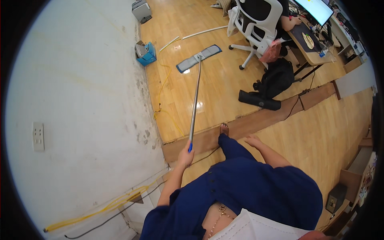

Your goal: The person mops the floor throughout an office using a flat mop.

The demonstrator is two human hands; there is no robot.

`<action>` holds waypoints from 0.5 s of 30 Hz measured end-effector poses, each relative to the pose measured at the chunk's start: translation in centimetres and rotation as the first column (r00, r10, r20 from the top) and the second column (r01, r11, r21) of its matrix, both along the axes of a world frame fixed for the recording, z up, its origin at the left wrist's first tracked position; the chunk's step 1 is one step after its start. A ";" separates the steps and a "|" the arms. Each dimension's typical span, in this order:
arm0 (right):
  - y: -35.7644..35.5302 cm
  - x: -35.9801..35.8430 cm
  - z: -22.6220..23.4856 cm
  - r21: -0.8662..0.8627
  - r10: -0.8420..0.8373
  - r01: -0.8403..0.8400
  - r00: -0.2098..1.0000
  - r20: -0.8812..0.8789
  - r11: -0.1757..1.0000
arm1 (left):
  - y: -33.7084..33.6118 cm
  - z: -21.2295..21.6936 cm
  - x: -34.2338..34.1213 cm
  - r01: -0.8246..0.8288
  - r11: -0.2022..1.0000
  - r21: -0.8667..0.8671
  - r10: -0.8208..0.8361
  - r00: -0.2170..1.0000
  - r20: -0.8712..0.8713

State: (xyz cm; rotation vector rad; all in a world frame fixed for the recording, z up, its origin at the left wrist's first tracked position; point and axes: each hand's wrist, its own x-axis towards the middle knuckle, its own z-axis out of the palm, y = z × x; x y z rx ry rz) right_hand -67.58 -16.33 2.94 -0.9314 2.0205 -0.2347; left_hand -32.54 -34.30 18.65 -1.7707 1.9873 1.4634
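Observation:
My left hand (pixel 186 156) is wrapped round the blue grip of a flat mop (pixel 195 105). Its thin silver pole runs up and away from me to a wide grey pad with blue edging, which lies flat on the wooden floor of a raised step. My right hand (pixel 253 141) hangs out to the right of my leg, holding nothing, its fingers loosely apart. One of my feet (pixel 224 129) is at the step's edge.
A blue box (pixel 146 55) stands against the stained white wall (pixel 88 80). A yellow cable (pixel 161 92) and white trunking (pixel 204 32) lie on the floor. Right of the mop are an office chair (pixel 256 24), a black bag (pixel 276 78) and a seated person's arm (pixel 289 23) at a desk (pixel 320 59).

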 end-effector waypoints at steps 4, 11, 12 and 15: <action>-8.3 11.1 4.0 -0.228 0.467 -0.457 0.884 -0.013 0.860 | 13.4 2.9 12.3 0.017 1.000 0.007 -0.017 0.997 -0.070; -5.7 30.6 14.3 -0.502 0.960 -0.851 0.250 -0.126 0.156 | 32.0 13.8 29.0 -0.464 0.766 0.444 0.491 0.869 0.060; -5.1 32.2 13.6 -0.393 0.994 -0.914 0.106 -0.003 0.097 | 29.7 20.7 25.4 -0.308 0.862 0.403 0.326 0.945 0.027; -3.7 37.3 4.2 -0.426 0.991 -0.904 -0.088 0.104 -0.036 | 28.4 26.0 24.3 -0.507 0.707 0.493 0.540 0.837 0.087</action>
